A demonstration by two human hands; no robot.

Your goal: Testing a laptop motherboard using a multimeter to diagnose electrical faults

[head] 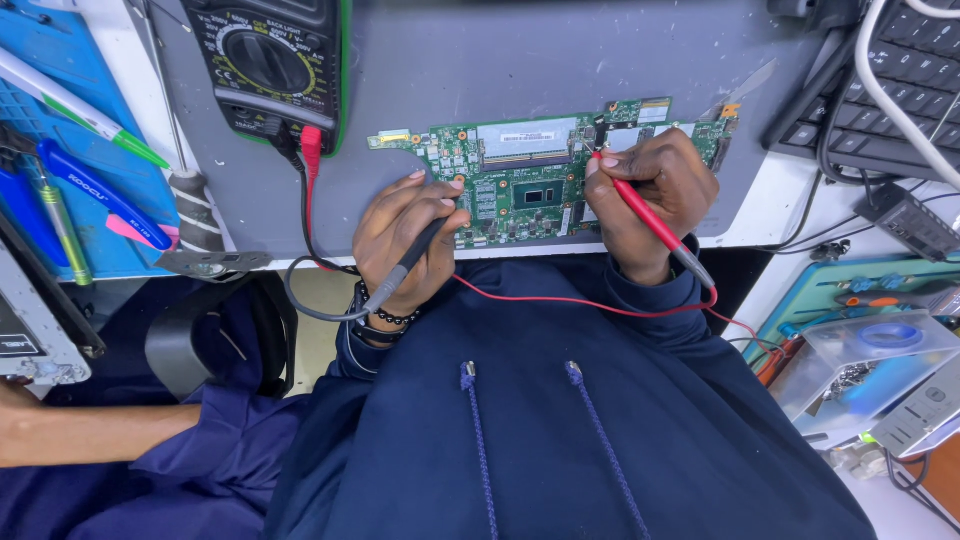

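**Two probes held on a green circuit board**

Two hands are seen at work on a grey mat (pixel 520 50) that covers the bench, the largest surface in view. A black keyboard (pixel 880 80) is laid at the mat's right edge, and a multimeter (pixel 268 62) with a round dial is placed at the upper left, its red and black leads plugged in at the bottom. A green circuit board (pixel 545 170) is laid flat near the mat's front edge, between the two hands.

The left hand (pixel 405 240) is closed around a black probe (pixel 410 258), held like a pen, its tip hidden by the fingers at the board's left part. The right hand (pixel 655 195) is clamped on a red probe (pixel 650 218), whose tip is pressed to the board's upper middle. A red lead (pixel 580 305) is trailed across the dark blue hoodie below.
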